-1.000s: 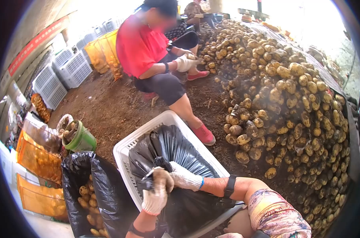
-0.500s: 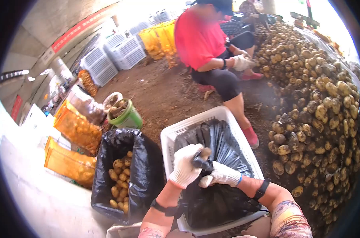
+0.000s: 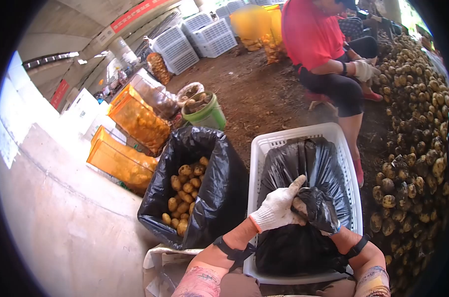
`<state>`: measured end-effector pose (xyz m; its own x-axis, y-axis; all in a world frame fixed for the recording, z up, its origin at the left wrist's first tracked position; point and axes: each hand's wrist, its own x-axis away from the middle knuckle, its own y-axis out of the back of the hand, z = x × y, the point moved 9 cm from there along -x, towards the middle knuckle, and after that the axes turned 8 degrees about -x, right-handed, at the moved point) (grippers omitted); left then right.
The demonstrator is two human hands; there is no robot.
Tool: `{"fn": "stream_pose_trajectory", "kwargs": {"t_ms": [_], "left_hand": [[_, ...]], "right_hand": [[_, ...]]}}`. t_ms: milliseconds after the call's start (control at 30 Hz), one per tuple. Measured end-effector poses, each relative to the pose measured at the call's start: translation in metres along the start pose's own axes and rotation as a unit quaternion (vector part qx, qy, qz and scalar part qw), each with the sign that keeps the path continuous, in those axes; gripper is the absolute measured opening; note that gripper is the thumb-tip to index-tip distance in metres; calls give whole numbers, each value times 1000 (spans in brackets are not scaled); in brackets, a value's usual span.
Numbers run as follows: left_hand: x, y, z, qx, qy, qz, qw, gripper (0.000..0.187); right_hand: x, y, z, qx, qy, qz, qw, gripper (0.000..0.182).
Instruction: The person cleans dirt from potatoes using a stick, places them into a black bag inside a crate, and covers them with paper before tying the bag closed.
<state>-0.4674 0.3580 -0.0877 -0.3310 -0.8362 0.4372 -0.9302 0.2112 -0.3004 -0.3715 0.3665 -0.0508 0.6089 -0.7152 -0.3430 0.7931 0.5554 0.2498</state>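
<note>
My left hand (image 3: 279, 208), in a white knit glove with a soiled fingertip pointing up, is closed around the gathered neck of a black plastic bag (image 3: 303, 158). My right hand (image 3: 335, 229), also gloved, is closed at the same neck. The bunched plastic top (image 3: 319, 205) covers most of its fingers. The bag lies full inside a white plastic crate (image 3: 255, 163) in front of me; its contents are hidden.
Left of the crate, an open black-lined container (image 3: 224, 173) holds potatoes (image 3: 184, 190). Beyond are orange mesh sacks (image 3: 137, 119) and a green bucket (image 3: 207, 114). At right lies a large potato heap (image 3: 412, 148); a person in red (image 3: 313, 39) sits beside it.
The view has swung left, so the scene sits further right. My hands stay at the bag's neck; the bunched plastic now flares over my right hand, and a left fingertip points upward.
</note>
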Motion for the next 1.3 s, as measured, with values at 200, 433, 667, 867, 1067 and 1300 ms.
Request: {"fn": "stream_pose_trajectory", "kwargs": {"t_ms": [200, 433, 667, 867, 1067, 1300], "left_hand": [[26, 1, -37, -550, -291, -119, 774, 54], [32, 26, -42, -276, -300, -146, 901, 17], [7, 50, -6, 90, -237, -117, 960, 25], [18, 1, -39, -276, -263, -146, 913, 38], [28, 28, -21, -148, -263, -278, 912, 13], [15, 44, -15, -53, -254, -234, 937, 26]], "right_hand": [[28, -12, -70, -425, -224, -103, 871, 23], [6, 13, -32, -358, -219, -190, 887, 18], [1, 13, -48, -339, -246, -177, 891, 19], [-13, 14, -10, 116, -43, -154, 980, 31], [-14, 0, -9, 160, -55, -82, 982, 29], [10, 20, -43, -244, -259, -103, 929, 27]]}}
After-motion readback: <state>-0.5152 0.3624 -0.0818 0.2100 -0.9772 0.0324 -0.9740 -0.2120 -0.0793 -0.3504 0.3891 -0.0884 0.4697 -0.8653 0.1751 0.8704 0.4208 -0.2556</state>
